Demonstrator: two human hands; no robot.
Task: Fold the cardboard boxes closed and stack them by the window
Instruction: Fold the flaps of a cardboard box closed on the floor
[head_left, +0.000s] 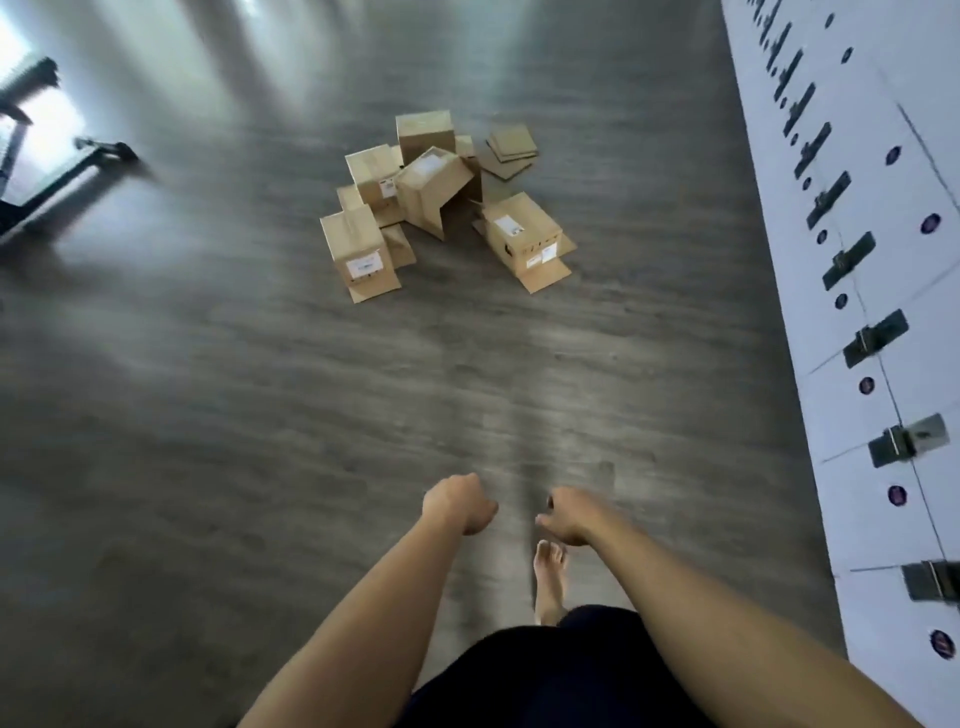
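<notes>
Cardboard boxes (441, 202) heaped on grey floor (208, 389), left hand (460, 504) fingers curled empty, right hand (569, 514) fingers loosely curled, empty

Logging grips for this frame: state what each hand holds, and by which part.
Nothing is held. The left hand is curled empty, the right hand hangs loose; the cardboard boxes lie ahead on the floor.
</notes>
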